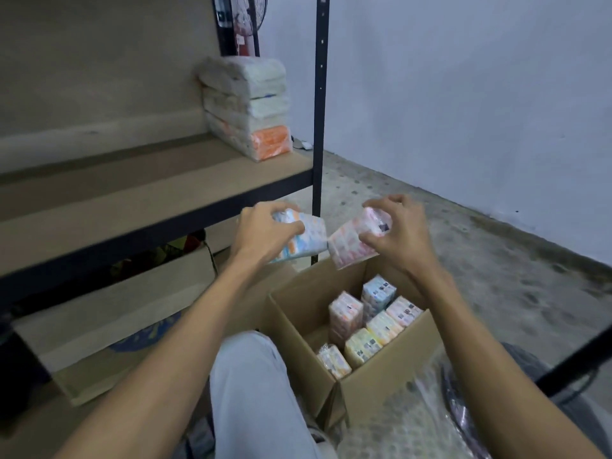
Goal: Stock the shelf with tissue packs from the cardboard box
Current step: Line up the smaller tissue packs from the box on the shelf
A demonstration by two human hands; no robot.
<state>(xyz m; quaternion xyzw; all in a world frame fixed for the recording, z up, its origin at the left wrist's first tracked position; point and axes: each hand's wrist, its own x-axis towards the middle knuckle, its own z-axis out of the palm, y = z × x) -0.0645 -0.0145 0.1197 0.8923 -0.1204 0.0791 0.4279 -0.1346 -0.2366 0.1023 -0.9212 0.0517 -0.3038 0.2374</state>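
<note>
**Cardboard box open below the shelf, one tissue pack in each hand**

Brown board forms the shelf [132, 193], which is carried on a dark metal frame whose upright post [319, 127] stands at its right end. On the speckled concrete floor [480, 253] beneath the shelf lies a flat carton [132, 326] with a blue print too blurred to read.

The cardboard box [390, 369] sits on the floor just right of the person's knee, flaps open. Crinkled clear plastic wrap [397, 425] lies against its near side.

At the far right end of the shelf, a stack of tissue packs [248, 104] stands beside the post. Most are pale and the lowest shows an orange face. No writing on them can be made out.

Inside the box, the remaining packs [374, 323] stand on end along the right side in pink, yellow, blue and orange wrappers. Each carries a small dark code patch on top, and no brand name is legible.

Above the box's far edge, the left hand [261, 233] grips a blue-and-white pack [308, 236], its fingers [291, 230] curled round the top. The right hand [397, 233] grips a pink pack [351, 243], its fingers [381, 202] bent over the upper end beside a dark code patch. The two held packs tilt towards each other, their lower corners nearly meeting.
</note>
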